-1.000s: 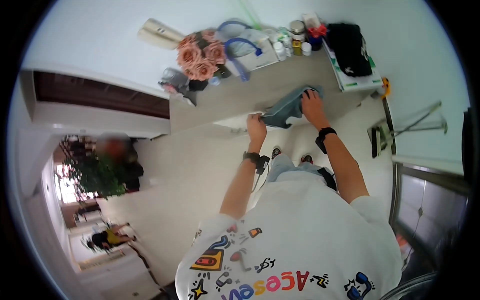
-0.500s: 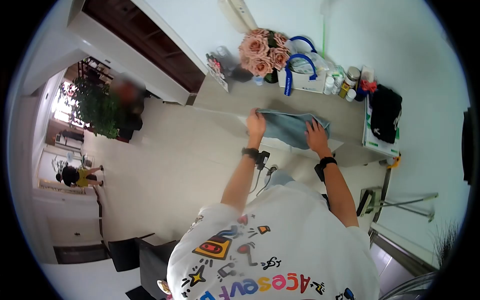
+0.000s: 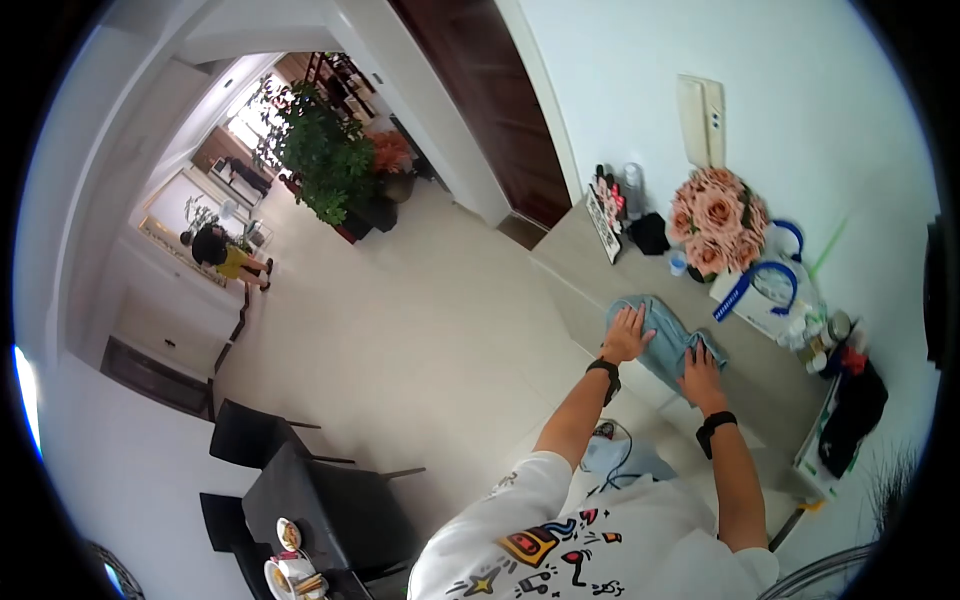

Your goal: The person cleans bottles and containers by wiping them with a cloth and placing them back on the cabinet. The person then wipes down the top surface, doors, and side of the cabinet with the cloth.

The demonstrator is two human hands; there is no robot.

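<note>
Since the frame half a second ago, the left hand (image 3: 628,335) has let go of the cloth's corner and come down on top of it, and the head camera's view has swung toward the person's left, bringing a black table (image 3: 345,500) more fully into sight.

From the head camera, the blue-grey cloth (image 3: 655,318) lies on the beige tabletop (image 3: 765,375), close to its front edge, rumpled, with its far end spread under the left hand. That hand rests palm down with its fingers apart. The right hand (image 3: 702,375) is just beside it, on the cloth's nearer end, fingers somewhat spread and bent; I cannot tell whether the fingertips pinch a fold. The two hands are apart from each other, and a black band (image 3: 606,378) circles the left wrist, another the right.

Behind the cloth stand a small blue cup (image 3: 677,263), a bunch of pink roses (image 3: 715,220) and a white bag with blue handles (image 3: 735,303). Small bottles (image 3: 820,360) cluster beyond the bag, and near them a black garment (image 3: 853,418) lies in a heap. A cream handset (image 3: 713,125) hangs on the wall above the roses.

Across the room, well apart, another person (image 3: 230,258) in a dark top and yellow shorts stands left of a large leafy plant (image 3: 325,150).
</note>
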